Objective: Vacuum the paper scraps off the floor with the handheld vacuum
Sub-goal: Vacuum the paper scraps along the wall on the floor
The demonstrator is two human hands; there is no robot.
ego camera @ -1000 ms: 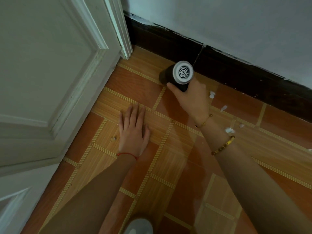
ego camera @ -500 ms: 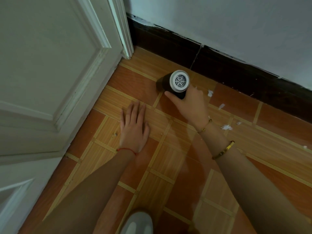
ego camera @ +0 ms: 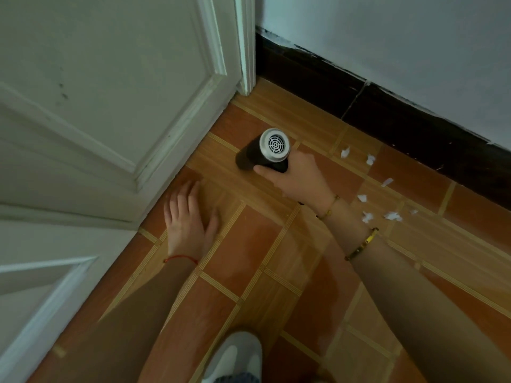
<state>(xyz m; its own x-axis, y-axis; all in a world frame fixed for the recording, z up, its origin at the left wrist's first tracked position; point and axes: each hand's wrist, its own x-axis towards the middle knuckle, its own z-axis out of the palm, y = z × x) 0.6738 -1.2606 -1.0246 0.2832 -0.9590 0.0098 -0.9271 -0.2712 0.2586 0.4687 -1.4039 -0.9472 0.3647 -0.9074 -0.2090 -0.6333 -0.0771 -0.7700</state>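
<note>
My right hand (ego camera: pixel 297 178) grips the black handheld vacuum (ego camera: pixel 264 152). Its silver round vent cap faces up and its nozzle end points down-left at the orange floor tiles, near the door. My left hand (ego camera: pixel 188 221) lies flat on the floor with fingers spread, left of and below the vacuum, holding nothing. Several white paper scraps (ego camera: pixel 367 215) lie scattered on the tiles to the right of my right wrist, more of the scraps (ego camera: pixel 345 153) closer to the dark baseboard.
A white panelled door (ego camera: pixel 110 111) fills the left side, its bottom edge close to my left hand. A black baseboard (ego camera: pixel 387 111) under a white wall runs along the back. My white shoe (ego camera: pixel 235 357) shows at the bottom edge.
The vacuum and my right hand have shifted down and left across the tiles, away from the baseboard and toward the door. More scraps show on the right. My left hand stays flat.
</note>
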